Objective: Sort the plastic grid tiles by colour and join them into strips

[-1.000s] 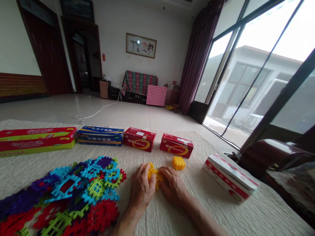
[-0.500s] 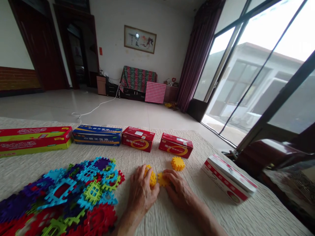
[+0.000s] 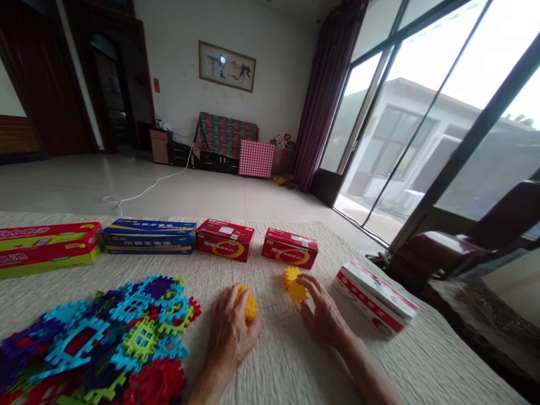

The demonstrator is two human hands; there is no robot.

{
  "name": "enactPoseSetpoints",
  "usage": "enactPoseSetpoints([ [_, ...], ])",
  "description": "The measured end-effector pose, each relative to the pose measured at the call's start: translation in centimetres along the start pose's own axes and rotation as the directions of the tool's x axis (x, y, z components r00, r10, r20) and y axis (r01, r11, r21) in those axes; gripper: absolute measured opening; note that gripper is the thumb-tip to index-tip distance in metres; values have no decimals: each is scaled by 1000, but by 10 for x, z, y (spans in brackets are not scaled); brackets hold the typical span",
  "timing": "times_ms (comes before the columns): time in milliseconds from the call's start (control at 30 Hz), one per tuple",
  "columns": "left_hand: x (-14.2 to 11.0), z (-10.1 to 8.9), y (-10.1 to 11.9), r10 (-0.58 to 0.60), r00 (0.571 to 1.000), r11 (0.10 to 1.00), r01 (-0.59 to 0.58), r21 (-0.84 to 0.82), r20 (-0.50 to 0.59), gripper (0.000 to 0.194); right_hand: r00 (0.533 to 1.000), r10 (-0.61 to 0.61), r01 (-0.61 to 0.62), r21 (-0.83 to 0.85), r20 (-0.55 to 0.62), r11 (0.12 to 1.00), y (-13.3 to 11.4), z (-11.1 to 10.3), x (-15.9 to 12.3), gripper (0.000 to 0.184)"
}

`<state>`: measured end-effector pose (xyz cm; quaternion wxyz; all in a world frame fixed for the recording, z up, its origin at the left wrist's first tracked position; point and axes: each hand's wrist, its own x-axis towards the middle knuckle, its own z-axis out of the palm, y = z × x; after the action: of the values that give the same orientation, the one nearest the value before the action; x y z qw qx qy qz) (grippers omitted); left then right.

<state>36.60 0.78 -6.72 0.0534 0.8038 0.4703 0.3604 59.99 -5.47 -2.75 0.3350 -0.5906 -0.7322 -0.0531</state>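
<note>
My left hand (image 3: 233, 329) is closed around a stack of yellow toothed building tiles (image 3: 250, 307) on the cloth. To its right, my right hand (image 3: 324, 312) pinches one yellow toothed tile (image 3: 297, 292) between thumb and fingers. That tile is at the near side of a second yellow tile stack (image 3: 289, 275), overlapping it in view; whether they touch I cannot tell. Left of my hands spreads a heap of loose toothed tiles (image 3: 141, 339) in blue, purple, green and red.
Behind my hands stand a red-and-green box (image 3: 50, 247), a blue box (image 3: 149, 236) and two red boxes, one left (image 3: 225, 239) and one right (image 3: 289, 247). A white-and-red box (image 3: 373, 298) lies to the right. Beneath everything is a cream textured cloth (image 3: 278, 360).
My right hand has drawn away from my left with a single yellow tile and moved it up to the right, beside the second stack. The view has swung slightly right.
</note>
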Motion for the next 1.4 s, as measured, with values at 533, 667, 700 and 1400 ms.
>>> enactPoseSetpoints([
  [533,-1,5,-1,22,1000,959,-23,-284,-9,60,996,-80,73,131,48,989,-34,19,3,54],
  [667,-1,9,-3,110,994,920,-109,-376,-17,66,986,-85,57,192,142,980,-47,33,2,58],
  [700,-1,9,-3,121,993,913,-117,-392,-13,67,982,-91,57,197,167,979,-49,35,3,57],
  [1400,1,7,-5,73,995,914,-94,-395,-68,60,933,178,-272,286,314,919,-68,26,16,28],
])
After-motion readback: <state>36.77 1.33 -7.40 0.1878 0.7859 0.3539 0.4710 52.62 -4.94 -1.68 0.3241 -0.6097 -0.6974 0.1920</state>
